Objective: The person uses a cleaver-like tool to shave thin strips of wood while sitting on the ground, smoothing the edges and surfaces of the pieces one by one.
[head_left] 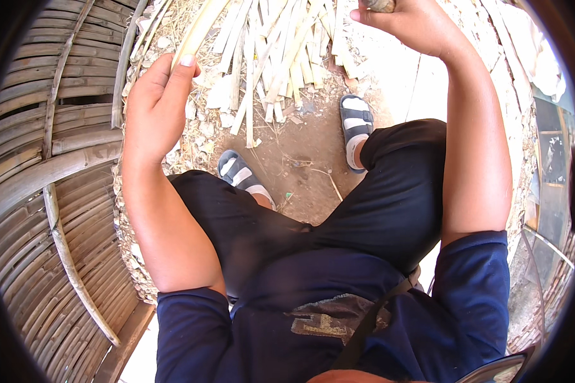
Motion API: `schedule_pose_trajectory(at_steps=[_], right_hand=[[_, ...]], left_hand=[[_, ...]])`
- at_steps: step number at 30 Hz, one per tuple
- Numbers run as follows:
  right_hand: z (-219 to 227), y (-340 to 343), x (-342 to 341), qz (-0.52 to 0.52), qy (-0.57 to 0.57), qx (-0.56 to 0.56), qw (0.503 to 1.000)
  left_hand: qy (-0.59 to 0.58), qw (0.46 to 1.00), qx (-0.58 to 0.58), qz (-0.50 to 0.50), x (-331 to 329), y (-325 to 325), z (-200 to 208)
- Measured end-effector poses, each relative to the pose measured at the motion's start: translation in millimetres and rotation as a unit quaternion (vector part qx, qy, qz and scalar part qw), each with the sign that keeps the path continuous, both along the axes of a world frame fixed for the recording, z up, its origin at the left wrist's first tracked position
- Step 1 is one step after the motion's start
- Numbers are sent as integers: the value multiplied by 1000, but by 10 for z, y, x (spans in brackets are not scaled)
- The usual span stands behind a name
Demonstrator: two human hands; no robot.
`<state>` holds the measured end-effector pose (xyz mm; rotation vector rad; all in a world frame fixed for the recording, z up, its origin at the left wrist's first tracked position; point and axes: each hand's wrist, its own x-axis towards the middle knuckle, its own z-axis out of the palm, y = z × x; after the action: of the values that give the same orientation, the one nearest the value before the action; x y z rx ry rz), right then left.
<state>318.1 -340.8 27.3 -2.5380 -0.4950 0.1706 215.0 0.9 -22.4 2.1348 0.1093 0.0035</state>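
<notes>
While I look down from the head camera, a pale strip stands out in the upper left of the frame, its long axis slanting from the left hand up and rightward until the top edge cuts it off. I see that hand pinching it, thumb laid on the strip and fingers folded under. The right hand, at the upper right, is well apart from it, so the left is by far the nearer. I see the right one closed about a rounded grey-brown thing, mostly out of frame; I cannot tell what it is. Between the hands, at top centre, a loose heap of similar pieces lies on the ground. Lower down are two dark sandals, and a slatted wall bows along the left side.
</notes>
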Motion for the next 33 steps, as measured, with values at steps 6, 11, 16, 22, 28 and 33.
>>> schedule_pose_trajectory(at_steps=[6, 11, 16, 22, 28, 33], right_hand=[[-44, -66, 1, -123, 6, 45, 991], [-79, 100, -184, 91, -112, -43, 989], [-62, -250, 12, -87, -57, 8, 995], [89, 68, -209, 24, -84, -51, 995], [158, -153, -58, -78, -43, -14, 996], [193, -146, -144, -107, -53, 7, 993]], left_hand=[[17, 999, 15, -39, -8, -113, -9], [12, 999, -11, -45, -24, -165, 56], [20, 998, 2, -62, -37, -113, 78], [-1, 998, 1, -71, -19, -27, 58], [-24, 997, -4, -70, -54, -81, 150], [-86, 990, 107, -42, -8, -79, 96]])
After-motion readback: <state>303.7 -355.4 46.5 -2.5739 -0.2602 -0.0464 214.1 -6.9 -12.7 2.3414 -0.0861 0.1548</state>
